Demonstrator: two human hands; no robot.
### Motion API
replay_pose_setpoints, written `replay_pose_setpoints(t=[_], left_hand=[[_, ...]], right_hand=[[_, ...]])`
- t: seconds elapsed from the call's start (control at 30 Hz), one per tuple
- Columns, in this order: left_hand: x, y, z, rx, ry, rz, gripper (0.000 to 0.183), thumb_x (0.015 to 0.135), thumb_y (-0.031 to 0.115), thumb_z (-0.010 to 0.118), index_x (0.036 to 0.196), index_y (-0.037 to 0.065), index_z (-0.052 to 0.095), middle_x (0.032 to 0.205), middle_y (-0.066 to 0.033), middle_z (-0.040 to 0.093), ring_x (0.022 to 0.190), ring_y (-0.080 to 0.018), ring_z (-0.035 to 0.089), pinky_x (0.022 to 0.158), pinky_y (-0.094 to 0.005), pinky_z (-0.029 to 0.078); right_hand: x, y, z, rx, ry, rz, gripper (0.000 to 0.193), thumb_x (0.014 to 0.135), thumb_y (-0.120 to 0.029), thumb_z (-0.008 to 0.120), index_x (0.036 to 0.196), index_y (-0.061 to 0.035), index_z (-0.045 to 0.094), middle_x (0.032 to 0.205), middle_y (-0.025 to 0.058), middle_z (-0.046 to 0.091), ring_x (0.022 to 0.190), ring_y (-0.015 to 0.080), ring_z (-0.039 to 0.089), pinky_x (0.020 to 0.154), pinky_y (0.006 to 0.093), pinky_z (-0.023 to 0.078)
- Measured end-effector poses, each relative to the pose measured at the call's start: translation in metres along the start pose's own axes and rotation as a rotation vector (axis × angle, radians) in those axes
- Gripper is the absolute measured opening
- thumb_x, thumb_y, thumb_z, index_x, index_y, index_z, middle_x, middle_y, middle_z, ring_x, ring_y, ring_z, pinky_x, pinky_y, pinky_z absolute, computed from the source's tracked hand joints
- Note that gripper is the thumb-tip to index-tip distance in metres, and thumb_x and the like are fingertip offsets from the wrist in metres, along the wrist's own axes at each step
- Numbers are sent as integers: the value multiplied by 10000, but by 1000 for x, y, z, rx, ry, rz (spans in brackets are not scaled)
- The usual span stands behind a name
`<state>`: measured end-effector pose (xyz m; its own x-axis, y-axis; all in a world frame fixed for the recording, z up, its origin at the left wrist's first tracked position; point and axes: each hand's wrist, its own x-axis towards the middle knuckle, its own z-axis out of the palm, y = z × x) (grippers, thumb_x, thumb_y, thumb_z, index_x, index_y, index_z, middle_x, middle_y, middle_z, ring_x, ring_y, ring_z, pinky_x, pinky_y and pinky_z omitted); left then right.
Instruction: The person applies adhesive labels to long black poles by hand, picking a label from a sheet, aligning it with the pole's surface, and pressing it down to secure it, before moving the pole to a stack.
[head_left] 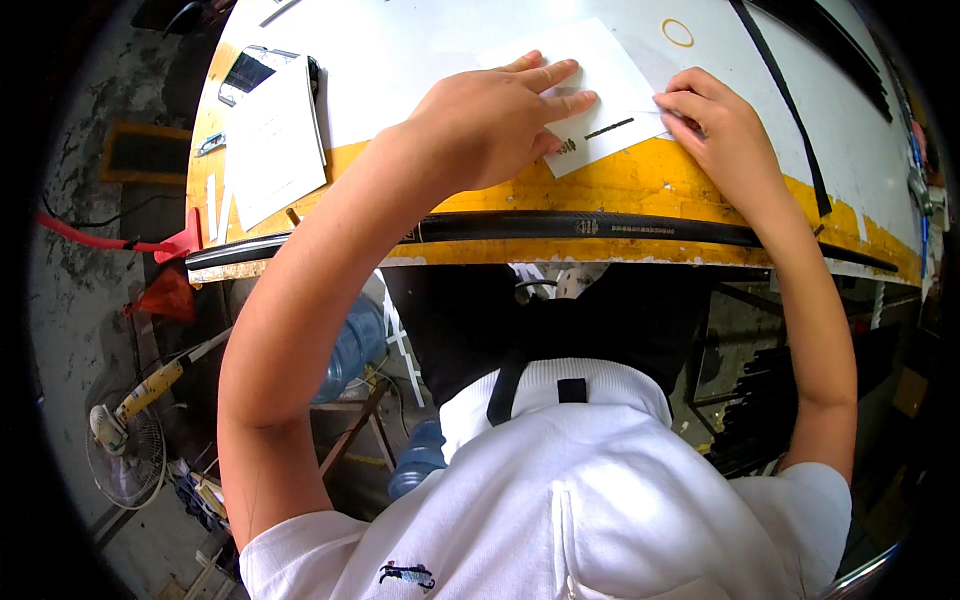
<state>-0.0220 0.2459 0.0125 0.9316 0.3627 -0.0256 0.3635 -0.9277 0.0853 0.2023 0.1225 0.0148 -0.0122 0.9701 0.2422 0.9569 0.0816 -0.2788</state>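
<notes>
Rests the left hand point(485, 128) with fingers apart on the sheet point(615, 85) at 1 o'clock. Holds the right hand point(722, 128) at the sheet's 3 o'clock corner, with thumb and fingertips close together; cannot tell whether clamped on it. Has the tube point(540, 225) at 12 and papers point(272, 150) at 10 o'clock.

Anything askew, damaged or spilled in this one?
The tabletop's yellow border looks worn, with pale scuffs and chips toward its front edge. The white printed sheet under the left hand lies at a slant to that edge, though that may simply be how it is handled. I see no spill.
</notes>
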Motion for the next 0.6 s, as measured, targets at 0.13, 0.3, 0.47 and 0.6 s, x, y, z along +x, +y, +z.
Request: replay_pose_setpoints(t=[0.13,0.3,0.47,0.6], left_hand=[[-1,0,2,-7,13,-8,444,939,226,497,1375,305,458,1490,36,335,1388,-207,285,1100,-396,345],[-2,0,3,-22,32,-2,463,915,251,545,1367,309,469,1486,14,347,1388,-209,286,1106,-392,335],[-1,1,2,-44,32,-8,523,859,291,626,1360,315,477,1479,9,361,1385,-206,296,1102,-396,342],[-2,0,1,-93,41,-1,562,827,315,660,1359,311,479,1479,10,362,1385,-207,296,1099,-398,344]], right_hand=[[4,-2,2,-95,76,-164,88,810,-69,625,848,1,589,878,89,583,772,241,586,732,322,495],[7,-8,-8,221,-16,58,72,797,-78,574,818,-9,567,805,85,605,683,193,581,687,352,488],[9,-16,-15,645,-205,309,125,866,-135,481,805,-41,537,948,127,672,853,168,659,798,291,532],[11,-21,-27,1175,-296,404,167,895,-139,421,827,-37,534,1022,219,656,994,227,667,849,284,553]])
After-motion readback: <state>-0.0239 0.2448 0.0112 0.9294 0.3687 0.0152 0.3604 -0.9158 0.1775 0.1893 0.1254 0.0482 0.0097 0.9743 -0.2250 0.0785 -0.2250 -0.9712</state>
